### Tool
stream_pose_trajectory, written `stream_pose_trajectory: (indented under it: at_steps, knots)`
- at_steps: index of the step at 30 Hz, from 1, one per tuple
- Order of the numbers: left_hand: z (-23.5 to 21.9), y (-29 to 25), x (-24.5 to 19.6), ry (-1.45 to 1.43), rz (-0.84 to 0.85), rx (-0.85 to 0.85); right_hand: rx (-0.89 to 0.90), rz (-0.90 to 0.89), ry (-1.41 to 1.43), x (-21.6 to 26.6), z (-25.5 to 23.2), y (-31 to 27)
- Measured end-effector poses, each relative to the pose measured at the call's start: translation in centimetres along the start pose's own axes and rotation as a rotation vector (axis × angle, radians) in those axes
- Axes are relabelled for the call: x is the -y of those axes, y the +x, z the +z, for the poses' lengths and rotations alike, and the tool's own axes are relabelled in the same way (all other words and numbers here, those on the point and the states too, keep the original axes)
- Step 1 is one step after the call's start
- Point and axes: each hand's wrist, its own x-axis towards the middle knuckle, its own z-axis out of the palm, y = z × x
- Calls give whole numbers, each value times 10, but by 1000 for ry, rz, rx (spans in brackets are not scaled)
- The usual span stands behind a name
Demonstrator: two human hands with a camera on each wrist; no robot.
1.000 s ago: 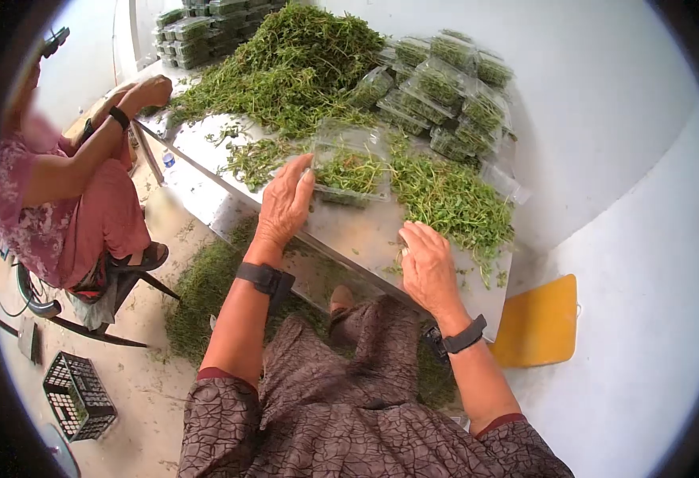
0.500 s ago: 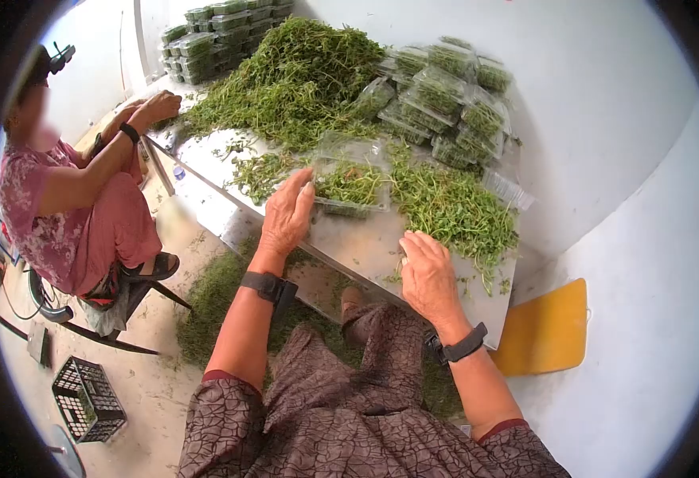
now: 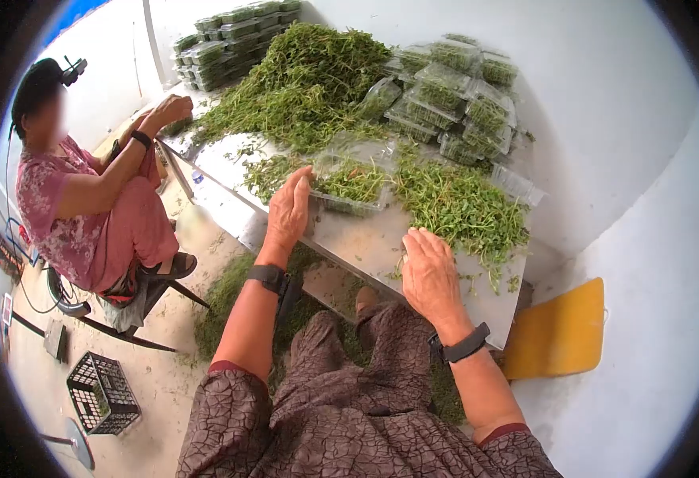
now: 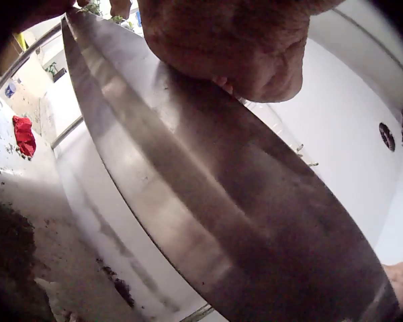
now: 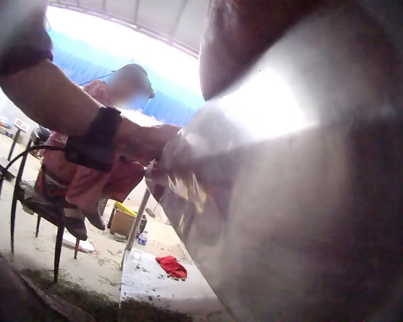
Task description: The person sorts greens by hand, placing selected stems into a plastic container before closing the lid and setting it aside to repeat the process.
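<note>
Left hand (image 3: 287, 212) straight-fingered beside plastic container (image 3: 348, 205), right hand (image 3: 431, 280) relaxed at table (image 3: 359, 241).

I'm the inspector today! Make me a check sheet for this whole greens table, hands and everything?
Surface: shiny table, scattered with loose bits.
Job's things: open clear container with greens inside; big leafy pile; smaller pile; packed boxes.
Clutter: greens on the floor.
Grips: left hand by the container, fingers extended; right hand at the table's front edge, fingers relaxed.
Cables: thin dark cord near the chair.
Surroundings: seated person, black crate, yellow board, white wall.
</note>
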Motion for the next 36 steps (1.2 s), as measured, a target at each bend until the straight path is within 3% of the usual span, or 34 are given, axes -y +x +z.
stream_pose_trajectory:
  at_steps: [21, 24, 26, 31, 36]
  knots:
    - [-1, 4, 0, 50, 60, -52, -36, -40, -50, -1, 5, 2]
    - [0, 2, -1, 25, 32, -45, 0, -34, -27, -3, 0, 3]
    - [0, 3, 3, 2, 27, -44, 128, -39, -183, -3, -13, 7]
    - [-2, 2, -2, -25, 26, -32, 20, -84, -63, -13, -60, 42]
    - [-2, 0, -2, -6, 22, -39, 76, -151, 105, -23, -64, 73]
